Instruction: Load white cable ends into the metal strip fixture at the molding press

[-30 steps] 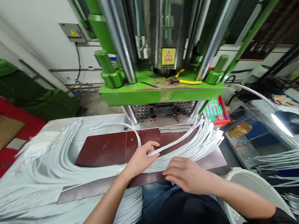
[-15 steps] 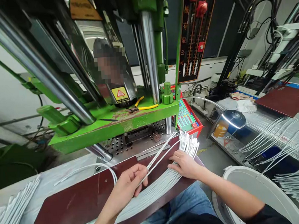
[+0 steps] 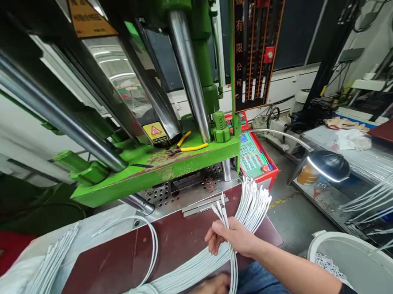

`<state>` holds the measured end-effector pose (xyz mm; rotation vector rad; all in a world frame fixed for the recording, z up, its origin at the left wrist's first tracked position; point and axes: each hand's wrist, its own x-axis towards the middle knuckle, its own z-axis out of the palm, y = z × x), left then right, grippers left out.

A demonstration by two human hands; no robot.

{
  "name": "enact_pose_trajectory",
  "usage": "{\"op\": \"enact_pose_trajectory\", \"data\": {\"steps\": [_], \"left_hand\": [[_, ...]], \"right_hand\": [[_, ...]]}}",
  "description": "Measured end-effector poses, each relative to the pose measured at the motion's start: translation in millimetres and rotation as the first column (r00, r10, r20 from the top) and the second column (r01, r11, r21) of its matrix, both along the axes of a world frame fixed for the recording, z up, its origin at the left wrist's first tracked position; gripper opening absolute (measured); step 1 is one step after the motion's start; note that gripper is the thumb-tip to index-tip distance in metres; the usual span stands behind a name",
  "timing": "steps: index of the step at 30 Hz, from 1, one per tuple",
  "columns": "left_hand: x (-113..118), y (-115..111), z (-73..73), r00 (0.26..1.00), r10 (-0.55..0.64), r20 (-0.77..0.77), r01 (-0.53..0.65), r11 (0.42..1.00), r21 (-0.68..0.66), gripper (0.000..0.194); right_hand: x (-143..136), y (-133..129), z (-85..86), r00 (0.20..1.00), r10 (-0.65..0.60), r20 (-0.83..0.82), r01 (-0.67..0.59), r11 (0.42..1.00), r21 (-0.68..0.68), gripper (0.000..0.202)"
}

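Note:
My right hand is closed around several thin white cables. Their connector ends stick up above the fingers, and their lengths hang down past the table's front edge. Low in the view, my left hand is smeared by motion beside the hanging lengths; whether its fingers grip them cannot be made out. Behind both hands a thick bundle of white cables curves across the dark red board, its connector ends fanned out at the right.
A green press stands behind the board, with yellow-handled pliers on its ledge. Metal strips lie by its perforated plate. At right are a red control panel, a lamp and a white bin holding small white pieces.
My left hand has moved down from the loose cables to the bottom of the view. My right hand has come off the bundle's end and now holds several cables upright. The view has shifted.

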<state>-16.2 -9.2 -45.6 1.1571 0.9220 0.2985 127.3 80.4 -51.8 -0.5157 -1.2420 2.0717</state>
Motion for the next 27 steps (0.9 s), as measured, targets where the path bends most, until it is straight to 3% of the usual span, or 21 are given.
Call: {"op": "enact_pose_trajectory", "data": {"steps": [2,4,8,10,12,14,16,17,19,21,22,23,26,27], "left_hand": [[24,10,-4.8,0.968,0.206,0.144,-0.209,0.978,0.004,0.042],[40,15,-10.2,0.927,0.317,0.202,-0.323,0.946,-0.002,0.042],[52,15,-15.6,0.932,0.236,0.274,-0.205,0.969,-0.140,0.042],[57,15,-14.7,0.898,0.328,0.293,-0.298,0.944,-0.143,0.038],[63,17,-13.0,0.828,0.471,0.304,-0.454,0.882,-0.129,0.035],[68,19,-11.9,0.773,0.536,0.341,-0.505,0.844,-0.181,0.036],[69,19,-11.2,0.768,0.500,0.401,-0.414,0.864,-0.285,0.038],[69,19,-10.7,0.767,0.475,0.431,-0.360,0.875,-0.323,0.040],[68,17,-9.1,0.751,0.465,0.468,-0.326,0.878,-0.349,0.039],[67,16,-6.8,0.714,0.514,0.474,-0.390,0.856,-0.340,0.035],[66,16,-5.7,0.690,0.546,0.474,-0.431,0.837,-0.337,0.034],[66,15,-5.0,0.669,0.573,0.472,-0.463,0.819,-0.338,0.032],[63,14,-6.3,0.625,0.621,0.473,-0.516,0.783,-0.347,0.031],[62,14,-7.7,0.619,0.628,0.472,-0.529,0.777,-0.340,0.032]], "right_hand": [[5,4,1.4,0.993,0.071,0.090,-0.076,0.995,0.058,0.046],[10,11,2.2,0.991,0.079,0.110,-0.087,0.994,0.061,0.045],[18,22,-2.7,0.999,0.038,0.026,-0.038,0.999,-0.004,0.048],[19,23,-6.2,0.987,0.130,0.090,-0.130,0.991,-0.003,0.047],[20,26,-7.3,0.973,0.197,0.121,-0.197,0.980,-0.011,0.044],[22,33,-3.6,0.989,0.133,0.057,-0.133,0.991,-0.013,0.042],[26,44,5.9,0.999,0.041,-0.021,-0.040,0.998,0.043,0.044],[28,50,12.2,0.998,0.059,-0.018,-0.057,0.993,0.107,0.044],[33,56,25.4,0.963,0.246,0.114,-0.269,0.920,0.284,0.044],[35,56,35.8,0.845,0.411,0.343,-0.527,0.750,0.400,0.042],[34,53,39.1,0.786,0.432,0.443,-0.607,0.677,0.416,0.041],[33,50,41.1,0.755,0.408,0.514,-0.636,0.646,0.422,0.041],[24,37,42.5,0.792,0.200,0.577,-0.530,0.694,0.488,0.041],[20,34,42.3,0.803,0.163,0.574,-0.510,0.686,0.519,0.041]]}}
